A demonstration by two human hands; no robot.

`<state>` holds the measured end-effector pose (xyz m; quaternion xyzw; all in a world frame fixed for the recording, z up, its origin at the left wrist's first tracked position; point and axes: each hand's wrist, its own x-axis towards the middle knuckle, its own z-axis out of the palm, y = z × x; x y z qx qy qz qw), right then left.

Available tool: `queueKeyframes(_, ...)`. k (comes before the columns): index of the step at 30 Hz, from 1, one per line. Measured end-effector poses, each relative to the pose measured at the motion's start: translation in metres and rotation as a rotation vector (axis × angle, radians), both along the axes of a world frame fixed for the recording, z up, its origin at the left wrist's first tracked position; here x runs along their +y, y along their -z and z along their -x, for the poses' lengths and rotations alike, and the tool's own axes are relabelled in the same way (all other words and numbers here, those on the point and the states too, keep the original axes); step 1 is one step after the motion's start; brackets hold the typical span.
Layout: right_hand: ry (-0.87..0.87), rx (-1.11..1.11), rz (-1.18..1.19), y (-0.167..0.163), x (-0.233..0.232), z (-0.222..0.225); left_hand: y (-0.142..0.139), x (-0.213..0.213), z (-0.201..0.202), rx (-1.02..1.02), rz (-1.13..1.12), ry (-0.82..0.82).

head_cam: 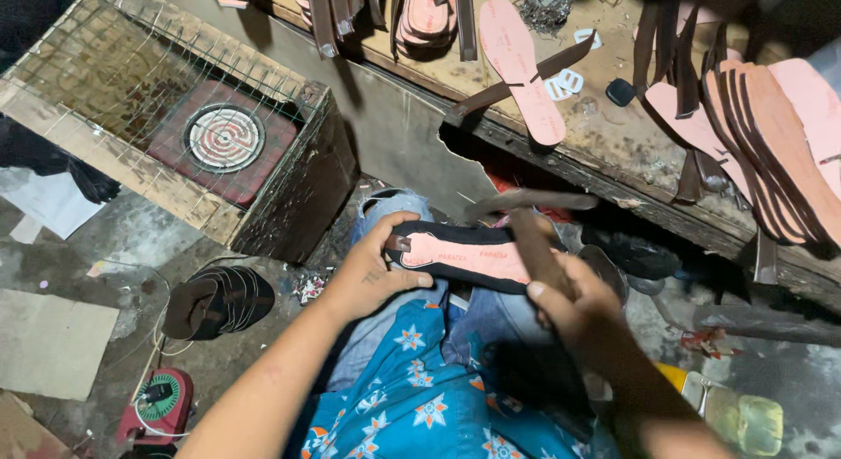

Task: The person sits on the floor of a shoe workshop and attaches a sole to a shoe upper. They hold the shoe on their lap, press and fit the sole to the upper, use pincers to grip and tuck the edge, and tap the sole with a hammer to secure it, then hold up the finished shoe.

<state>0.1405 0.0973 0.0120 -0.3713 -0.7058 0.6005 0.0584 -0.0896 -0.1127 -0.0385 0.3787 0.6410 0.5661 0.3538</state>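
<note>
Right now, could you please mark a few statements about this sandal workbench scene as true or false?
1. The left hand grips the heel end of the pink-topped sandal sole. True.
2. The right hand is empty. False: it holds a brown strap.
3. A round heating coil sits inside the wire-topped wooden box. True.
4. The workbench holds only green soles. False: they are pink.

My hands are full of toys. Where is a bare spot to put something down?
Bare floor lies between the wire-topped crate and the dark sandal. The workbench is crowded with pink soles and straps.
</note>
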Motion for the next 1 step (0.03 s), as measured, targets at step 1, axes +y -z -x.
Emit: queueKeyframes(1,0.015,-0.047,-0.012,-0.0074,-0.0164,0.0017,0.0059,-0.0011,0.0006,-0.022,-0.008,0.014)
